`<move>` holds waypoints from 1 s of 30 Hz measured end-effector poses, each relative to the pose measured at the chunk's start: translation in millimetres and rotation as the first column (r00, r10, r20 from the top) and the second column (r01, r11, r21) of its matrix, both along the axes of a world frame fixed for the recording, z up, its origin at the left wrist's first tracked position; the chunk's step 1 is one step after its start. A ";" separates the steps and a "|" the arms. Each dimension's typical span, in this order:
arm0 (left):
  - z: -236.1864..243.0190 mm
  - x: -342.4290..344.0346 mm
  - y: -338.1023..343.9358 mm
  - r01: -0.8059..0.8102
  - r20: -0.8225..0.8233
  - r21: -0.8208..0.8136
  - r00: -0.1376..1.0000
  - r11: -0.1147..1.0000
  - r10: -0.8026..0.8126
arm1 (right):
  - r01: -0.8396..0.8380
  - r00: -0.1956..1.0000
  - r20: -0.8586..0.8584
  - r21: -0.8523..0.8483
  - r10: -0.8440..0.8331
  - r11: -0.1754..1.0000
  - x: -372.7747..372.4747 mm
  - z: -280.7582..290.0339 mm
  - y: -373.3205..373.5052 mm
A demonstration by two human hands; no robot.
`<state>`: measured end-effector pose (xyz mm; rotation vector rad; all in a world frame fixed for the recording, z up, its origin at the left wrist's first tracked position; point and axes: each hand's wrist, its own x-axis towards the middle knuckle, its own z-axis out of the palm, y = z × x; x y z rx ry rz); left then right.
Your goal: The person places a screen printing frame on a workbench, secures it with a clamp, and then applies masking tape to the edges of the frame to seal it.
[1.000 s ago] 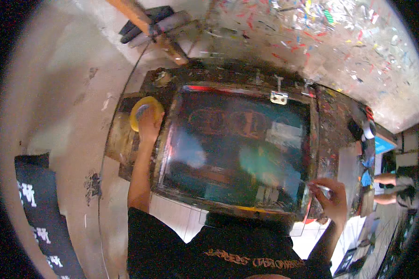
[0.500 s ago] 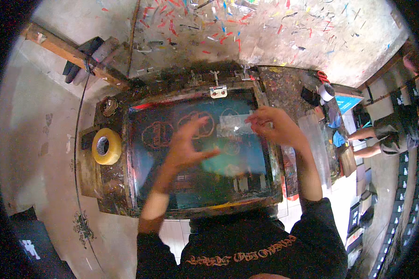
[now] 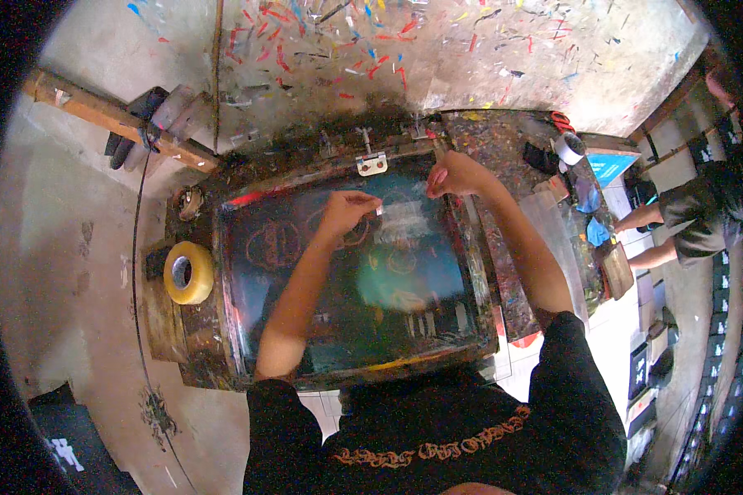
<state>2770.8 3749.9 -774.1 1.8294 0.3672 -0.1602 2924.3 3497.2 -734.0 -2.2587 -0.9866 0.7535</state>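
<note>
- At the upper left of the frame a wooden beam (image 3: 115, 120) runs slantwise, with a dark bundle clamped against it.
- Left of centre a roll of yellow tape (image 3: 188, 272) lies flat on the stained surface (image 3: 161, 318), just beside the left edge of the screen frame.
- The screen frame (image 3: 347, 280) fills the middle of the frame; its mesh is dark teal with faint orange round outlines, and a small metal hinge (image 3: 372, 163) sits on its top edge.
- The left hand (image 3: 348, 209) hovers over the upper middle of the mesh, its grip pinched almost closed on the end of a strip of clear tape (image 3: 400, 216).
- The tape strip lies across the mesh between the two hands, in the upper centre of the frame.
- The right hand (image 3: 456, 175) sits at the upper right corner of the screen frame, fingers curled down on the tape's other end; how tightly they close I cannot tell.
- Right of that, the paint-splattered bench side carries a white tape roll (image 3: 568, 148) and blue scraps.
- At the far right edge another person (image 3: 693, 219) bends over.
</note>
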 end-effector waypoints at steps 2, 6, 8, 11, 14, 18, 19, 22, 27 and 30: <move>-14.0 6.5 13.2 0.014 -0.006 0.037 1.000 0.999 -0.014 | -0.118 0.992 0.042 0.004 0.118 0.993 3.6 -0.2 5.6; -29.1 19.4 23.2 0.117 0.066 0.094 0.990 0.989 -0.123 | -0.098 0.995 0.005 -0.037 0.098 0.995 14.6 -10.5 9.0; -33.0 25.5 25.1 0.157 0.107 0.128 0.980 0.979 -0.171 | -0.133 0.985 0.102 -0.062 0.139 0.989 19.5 -11.1 9.1; -40.1 30.0 30.3 0.146 0.148 0.252 0.971 0.957 -0.187 | -0.151 0.970 0.179 -0.075 0.162 0.986 19.9 -10.7 15.3; -41.4 30.8 23.6 0.082 0.153 0.310 0.979 0.947 -0.135 | -0.153 0.960 0.220 -0.110 0.175 0.982 19.6 -13.7 15.7; -51.1 28.8 26.1 0.023 0.147 0.264 0.987 0.964 -0.063 | -0.151 0.945 0.279 -0.100 0.173 0.984 19.4 -17.8 19.6; -51.6 28.9 27.0 0.027 0.150 0.267 0.986 0.963 -0.069 | -0.158 0.939 0.284 -0.141 0.193 0.977 20.3 -19.0 21.4; -44.8 24.0 21.3 -0.011 0.138 0.295 0.990 0.955 -0.031 | -0.171 0.918 0.321 -0.211 0.233 0.962 22.8 -22.4 25.4; -30.9 17.1 10.6 -0.049 0.151 0.377 0.988 0.925 -0.010 | -0.172 0.863 0.440 -0.205 0.247 0.964 15.5 -29.7 25.1; -23.7 6.8 6.6 -0.078 0.167 0.411 0.986 0.908 0.009 | -0.072 0.911 0.390 -0.170 0.134 0.983 -5.6 -16.0 27.3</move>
